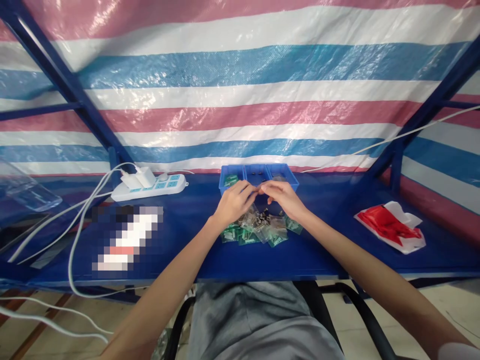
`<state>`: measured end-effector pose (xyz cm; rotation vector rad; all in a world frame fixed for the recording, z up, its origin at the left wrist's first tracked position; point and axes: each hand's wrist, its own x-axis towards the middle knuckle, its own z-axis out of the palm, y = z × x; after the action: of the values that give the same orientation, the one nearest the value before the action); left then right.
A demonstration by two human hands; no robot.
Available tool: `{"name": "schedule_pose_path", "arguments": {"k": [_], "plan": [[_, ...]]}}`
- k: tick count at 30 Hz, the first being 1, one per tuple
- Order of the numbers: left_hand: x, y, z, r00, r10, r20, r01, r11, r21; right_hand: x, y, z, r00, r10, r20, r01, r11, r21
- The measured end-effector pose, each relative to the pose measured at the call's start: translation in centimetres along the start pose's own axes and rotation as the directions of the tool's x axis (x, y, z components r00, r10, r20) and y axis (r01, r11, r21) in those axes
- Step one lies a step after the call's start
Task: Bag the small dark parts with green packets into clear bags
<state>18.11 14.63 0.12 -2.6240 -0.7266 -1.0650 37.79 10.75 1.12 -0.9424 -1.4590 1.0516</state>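
Hands (234,201) meet by near edge of tray (244,173).

tray (258,167): blue | packets (278,239): green, clear | table (322,200): dark blue | tarp (255,62): red-white-blue stripes | power strip (159,188): white

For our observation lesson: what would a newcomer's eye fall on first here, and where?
Probably the shiny red, white and blue striped sheet filling the background. Then the hands, close together at the centre beside heaped small bags; at right, a red-and-white packet on the blue table.
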Motion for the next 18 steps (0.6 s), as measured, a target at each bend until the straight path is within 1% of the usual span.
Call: {"name": "schedule_pose_path", "arguments": {"k": [3,5,8,10,11,12,14,16,18], "plan": [[0.2,-0.3,-0.5,0.994,0.014,0.11,-0.023,0.997,0.077,0.3,-0.4,-0.7,0.999,-0.029,-0.036,0.024,0.991,-0.133],[0.3,-0.8,-1.0,0.981,0.021,0.193,-0.05,0.988,0.145,0.6,-0.6,-1.6,0.993,-0.041,-0.113,0.018,0.98,-0.199],[0.3,-1.4,-1.8,0.966,-0.034,0.257,-0.026,0.973,0.228,1.5,-0.5,-3.6,0.969,-0.088,-0.233,0.031,0.971,-0.237],[0.3,-1.6,-2.1,0.955,-0.089,0.283,0.012,0.965,0.262,2.0,-0.1,-5.1,0.949,-0.143,-0.28,0.045,0.943,-0.33],[0.3,-1.6,-2.3,0.947,-0.111,0.303,0.026,0.962,0.272,2.3,0.3,-5.8,0.947,-0.156,-0.281,0.028,0.91,-0.413],[0.4,-1.6,-2.3,0.937,-0.131,0.325,0.038,0.96,0.278,2.5,0.7,-6.4,0.94,-0.183,-0.289,0.005,0.851,-0.525],[0.4,-1.4,-2.3,0.915,-0.161,0.37,0.055,0.958,0.281,2.7,1.6,-7.1,0.926,-0.228,-0.3,-0.06,0.696,-0.716],[0.4,-1.2,-2.2,0.893,-0.179,0.414,0.067,0.96,0.271,2.7,2.0,-7.4,0.921,-0.246,-0.304,-0.111,0.58,-0.807],[0.4,-1.0,-2.0,0.875,-0.191,0.444,0.082,0.964,0.254,2.5,2.0,-7.1,0.929,-0.244,-0.279,-0.115,0.525,-0.843]]}}
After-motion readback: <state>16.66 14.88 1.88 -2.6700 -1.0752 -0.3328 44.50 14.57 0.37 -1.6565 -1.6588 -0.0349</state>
